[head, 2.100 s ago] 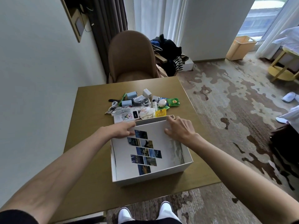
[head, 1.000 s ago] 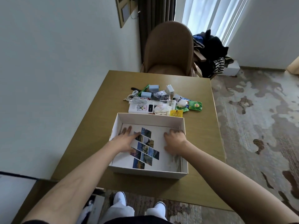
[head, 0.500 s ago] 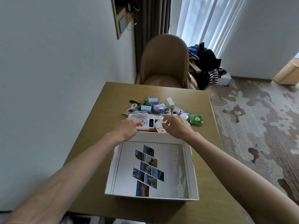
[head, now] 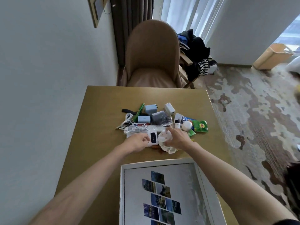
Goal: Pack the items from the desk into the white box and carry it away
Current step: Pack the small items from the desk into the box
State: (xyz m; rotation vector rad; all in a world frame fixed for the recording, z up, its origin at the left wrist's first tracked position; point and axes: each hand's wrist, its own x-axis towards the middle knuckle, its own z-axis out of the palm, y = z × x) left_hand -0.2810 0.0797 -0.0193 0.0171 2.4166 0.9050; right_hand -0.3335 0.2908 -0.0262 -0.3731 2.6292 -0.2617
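The white box [head: 155, 161] lies open at the near edge of the desk [head: 100, 120], with a print of photo tiles on its floor and nothing else inside. Beyond it is a pile of small items: a flat white package [head: 153, 138] with a black rectangle, a crumpled white bag [head: 163, 137], coiled white cables [head: 138, 128], blue chargers [head: 150, 108], a white ball [head: 186, 125] and a green tea packet [head: 200, 126]. My left hand [head: 137, 142] pinches the flat white package. My right hand [head: 177, 138] grips the crumpled bag.
A brown padded chair [head: 152, 54] stands at the desk's far edge. A white wall [head: 48, 78] runs along the left. Dark clothes [head: 196, 47] are heaped on a stand behind the chair, and a wooden bin [head: 272, 56] sits far right on patterned carpet.
Both hands left the inside of the box and reached forward to the pile. The left now grips the flat package and the right the crumpled bag. The view has tilted up.
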